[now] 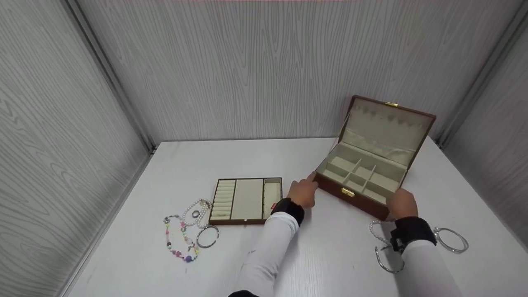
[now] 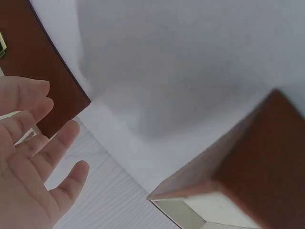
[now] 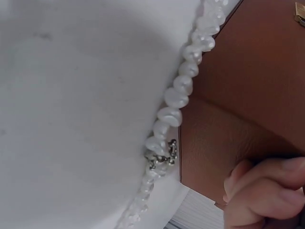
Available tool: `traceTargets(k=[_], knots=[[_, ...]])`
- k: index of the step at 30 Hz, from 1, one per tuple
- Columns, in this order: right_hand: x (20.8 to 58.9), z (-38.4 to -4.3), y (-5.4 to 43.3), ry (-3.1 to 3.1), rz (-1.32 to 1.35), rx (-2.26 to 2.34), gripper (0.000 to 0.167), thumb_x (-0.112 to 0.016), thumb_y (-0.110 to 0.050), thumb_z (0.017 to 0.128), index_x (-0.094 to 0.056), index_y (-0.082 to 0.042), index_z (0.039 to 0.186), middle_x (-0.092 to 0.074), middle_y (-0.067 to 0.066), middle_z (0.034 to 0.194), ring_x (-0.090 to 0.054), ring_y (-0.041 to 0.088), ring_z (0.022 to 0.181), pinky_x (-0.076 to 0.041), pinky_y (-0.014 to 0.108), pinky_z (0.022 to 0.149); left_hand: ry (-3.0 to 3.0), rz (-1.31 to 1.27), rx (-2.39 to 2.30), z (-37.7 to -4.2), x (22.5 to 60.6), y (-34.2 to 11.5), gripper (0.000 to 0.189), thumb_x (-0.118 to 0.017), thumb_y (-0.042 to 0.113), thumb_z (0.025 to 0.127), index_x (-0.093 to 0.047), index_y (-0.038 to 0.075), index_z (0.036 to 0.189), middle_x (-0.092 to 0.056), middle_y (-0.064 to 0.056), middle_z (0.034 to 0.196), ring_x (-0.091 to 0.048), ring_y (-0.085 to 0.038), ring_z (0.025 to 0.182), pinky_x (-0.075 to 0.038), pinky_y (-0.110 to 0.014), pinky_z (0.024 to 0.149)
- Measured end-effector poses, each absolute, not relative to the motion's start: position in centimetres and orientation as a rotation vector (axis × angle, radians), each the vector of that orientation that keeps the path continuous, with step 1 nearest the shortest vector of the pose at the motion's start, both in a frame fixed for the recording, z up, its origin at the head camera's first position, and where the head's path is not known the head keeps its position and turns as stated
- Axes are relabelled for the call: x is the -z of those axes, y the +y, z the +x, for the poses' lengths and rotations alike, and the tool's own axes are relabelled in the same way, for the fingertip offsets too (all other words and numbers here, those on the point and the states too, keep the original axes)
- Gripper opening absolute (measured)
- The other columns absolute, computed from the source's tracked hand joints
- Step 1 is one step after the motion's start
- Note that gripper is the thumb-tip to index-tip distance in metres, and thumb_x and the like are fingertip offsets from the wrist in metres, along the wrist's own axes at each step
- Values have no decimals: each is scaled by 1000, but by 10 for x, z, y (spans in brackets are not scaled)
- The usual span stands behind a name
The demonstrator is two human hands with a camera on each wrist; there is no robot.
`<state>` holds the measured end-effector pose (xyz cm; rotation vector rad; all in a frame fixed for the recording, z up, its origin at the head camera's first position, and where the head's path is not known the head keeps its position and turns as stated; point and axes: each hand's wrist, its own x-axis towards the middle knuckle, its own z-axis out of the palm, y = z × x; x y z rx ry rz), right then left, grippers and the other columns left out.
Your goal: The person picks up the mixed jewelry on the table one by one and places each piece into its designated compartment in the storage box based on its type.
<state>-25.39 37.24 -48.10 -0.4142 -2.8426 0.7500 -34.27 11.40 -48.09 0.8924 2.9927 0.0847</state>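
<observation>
A brown jewelry box point(image 1: 354, 201) stands at the right of the table with its lid raised, showing cream compartments. My left hand point(image 1: 303, 193) reaches its front left corner, fingers spread loosely in the left wrist view, where the box front point(image 2: 47, 62) lies behind them. At the right front corner, my right hand point(image 1: 402, 203) holds the box, its fingers point(image 3: 271, 191) curled in the right wrist view. A white pearl strand point(image 3: 176, 98) with a metal clasp lies along the box front. Part of that strand is hidden by my right wrist in the head view.
A flat cream tray point(image 1: 249, 200) with ring rolls lies left of my left hand. Beyond it are a pearl necklace point(image 1: 187, 209), a small ring point(image 1: 195, 213), a colorful bead necklace point(image 1: 168, 239) and a silver bangle point(image 1: 199, 241). Other bangles point(image 1: 465, 247) flank my right wrist.
</observation>
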Motion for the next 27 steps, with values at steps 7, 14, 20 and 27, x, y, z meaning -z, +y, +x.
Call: traceTargets(k=[7, 14, 20, 27], knots=[[482, -259, 368, -2852, -350, -707, 16, -43, 0, 77, -49, 3, 62, -57, 25, 66, -53, 32, 59, -46, 46, 59, 3054, 971, -7, -341, 477, 102, 36, -61, 18, 82, -56, 14, 116, -50, 0, 132, -62, -18, 97, -45, -35, 81], [480, -253, 364, -2913, -330, -753, 19, -41, -2, 83, -56, 9, 79, -59, 21, 72, -52, 26, 64, -45, 39, 61, 3250, 1037, -34, -329, 481, 97, 16, -57, 16, 86, -58, 12, 102, -63, -1, 95, -63, -17, 75, -45, -31, 65], [480, -250, 355, -2974, -315, -799, 28, -40, -3, 84, -56, 13, 99, -62, 26, 86, -54, 29, 72, -46, 43, 68, 3609, 884, -179, -326, 493, 96, 6, -60, 16, 83, -62, 12, 80, -64, 1, 70, -62, -13, 59, -44, -28, 50], [480, -251, 345, -3008, -259, -821, 26, -40, -4, 85, -54, 11, 101, -60, 20, 80, -54, 25, 69, -45, 37, 62, 3377, 395, -616, -329, 487, 79, 22, -62, 27, 85, -63, 9, 71, -67, -3, 65, -64, -18, 58, -46, -32, 47]])
